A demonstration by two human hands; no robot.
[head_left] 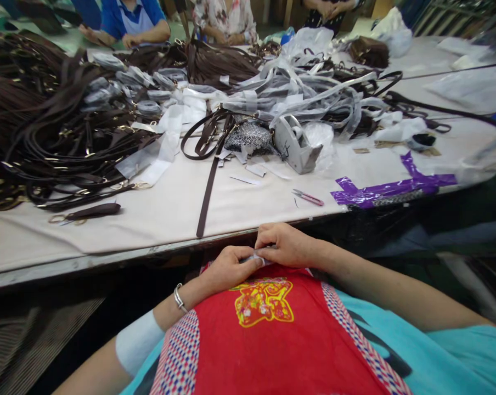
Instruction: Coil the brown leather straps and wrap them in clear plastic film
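Note:
My left hand (230,267) and my right hand (284,244) meet just below the table's front edge (120,258), over a red cloth (272,334) on my lap. Both are closed in a pinch on a small pale strip (257,257) held between them; what it is I cannot make out. A silver bracelet (179,299) sits on my left wrist. A loose brown strap (209,189) lies on the table and hangs over the edge near my hands.
A heap of dark brown straps (46,126) fills the table's left. Plastic-wrapped straps (297,88) pile at the back. A grey tape dispenser (295,144), small pink-handled snips (309,197) and purple tape (392,189) lie nearer. Other people (133,22) sit across the table.

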